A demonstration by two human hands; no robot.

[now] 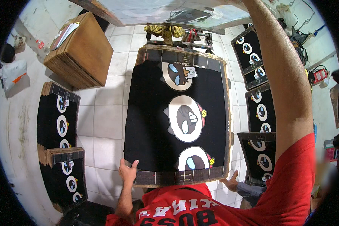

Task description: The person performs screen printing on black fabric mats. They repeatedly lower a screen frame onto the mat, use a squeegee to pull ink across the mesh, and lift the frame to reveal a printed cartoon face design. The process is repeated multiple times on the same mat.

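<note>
The black fabric panel (pixel 177 116), printed with three round cartoon faces, lies flat on a wooden pallet board (pixel 165 177), its long axis running straight away from the person. The left hand (pixel 128 172) pinches its near-left corner against the board's edge, clearly the nearer hand. The right arm (pixel 282 75) reaches up to the raised screen frame (pixel 169 13), its hand out of view, so its grip cannot be told.

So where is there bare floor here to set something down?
Bare tiles lie between the central printing board and the left stacks of printed boards. The right side is crowded with printed boards. The left hand grips the board's near corner.
</note>
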